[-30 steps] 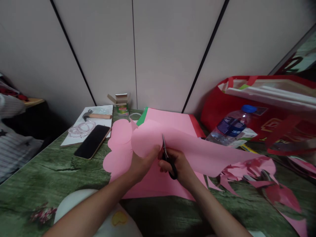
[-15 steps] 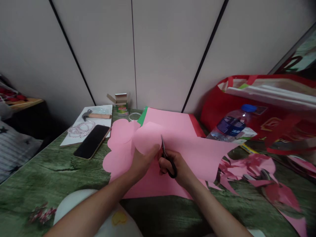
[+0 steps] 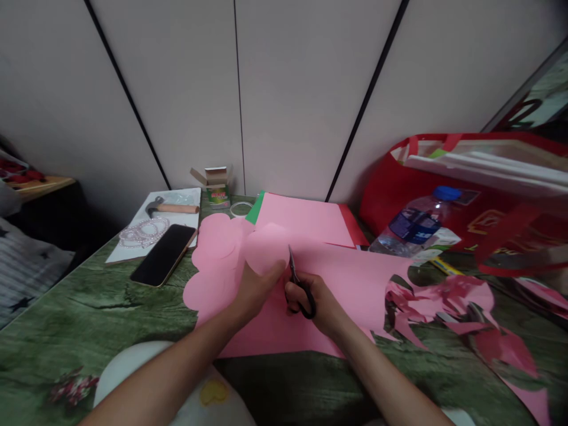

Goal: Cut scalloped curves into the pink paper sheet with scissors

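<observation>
My left hand (image 3: 257, 287) pinches a sheet of pink paper (image 3: 341, 272) near its rounded, partly cut edge. In my right hand (image 3: 313, 296) is a pair of black-handled scissors (image 3: 291, 263), the fingers wrapped round the handles and the blades pointing away from me at the paper beside my left thumb. Pink rounded cut-outs (image 3: 215, 236) lie overlapping to the left of my hands. More pink sheets rest beneath, on the table, and a further pink sheet (image 3: 306, 216) lies on green and red ones behind.
Crumpled pink scraps (image 3: 448, 299) are heaped at right, by a plastic bottle (image 3: 417, 222) and a red bag (image 3: 386, 183). At left lie a phone (image 3: 164, 254), a hammer (image 3: 175, 208) and a string of beads (image 3: 144, 232). A small opened box (image 3: 217, 188) stands by the wall.
The right end of the pink sheet has shifted left and turned slightly. Both hands stay nearly in place, with the scissors still at the paper.
</observation>
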The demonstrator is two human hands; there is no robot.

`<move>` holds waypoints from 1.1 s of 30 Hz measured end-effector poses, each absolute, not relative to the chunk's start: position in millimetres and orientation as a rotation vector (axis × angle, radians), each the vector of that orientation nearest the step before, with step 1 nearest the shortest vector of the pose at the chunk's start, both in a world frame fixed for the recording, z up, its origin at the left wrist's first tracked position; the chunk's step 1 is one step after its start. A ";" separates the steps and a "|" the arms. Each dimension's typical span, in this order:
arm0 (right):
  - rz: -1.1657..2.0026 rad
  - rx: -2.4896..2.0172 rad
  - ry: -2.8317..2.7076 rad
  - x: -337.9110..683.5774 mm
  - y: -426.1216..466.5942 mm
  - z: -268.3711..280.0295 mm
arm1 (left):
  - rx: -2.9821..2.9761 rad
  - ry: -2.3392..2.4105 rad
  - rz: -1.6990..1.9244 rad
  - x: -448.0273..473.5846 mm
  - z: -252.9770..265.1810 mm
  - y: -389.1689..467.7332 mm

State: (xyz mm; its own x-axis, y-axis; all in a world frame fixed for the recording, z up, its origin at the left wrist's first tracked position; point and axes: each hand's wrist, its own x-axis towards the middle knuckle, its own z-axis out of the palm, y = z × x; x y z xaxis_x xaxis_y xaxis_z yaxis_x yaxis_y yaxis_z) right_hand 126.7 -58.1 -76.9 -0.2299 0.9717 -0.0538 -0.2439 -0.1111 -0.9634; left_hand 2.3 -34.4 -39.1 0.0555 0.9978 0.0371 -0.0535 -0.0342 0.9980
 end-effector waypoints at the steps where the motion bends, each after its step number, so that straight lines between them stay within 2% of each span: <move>1: 1.541 -0.964 -1.130 126.9 -57.7 -77.1 | 1.224 1.121 1.219 2.1 -38.9 -33.9; 20: 1.444 -1.069 -1.359 149.3 -45.4 -59.1 | 1.285 1.076 1.183 4.3 -44.0 -35.6; 33: 1.529 -0.956 -1.285 137.6 -43.4 -91.9 | 1.221 1.133 1.061 7.4 -41.8 -33.6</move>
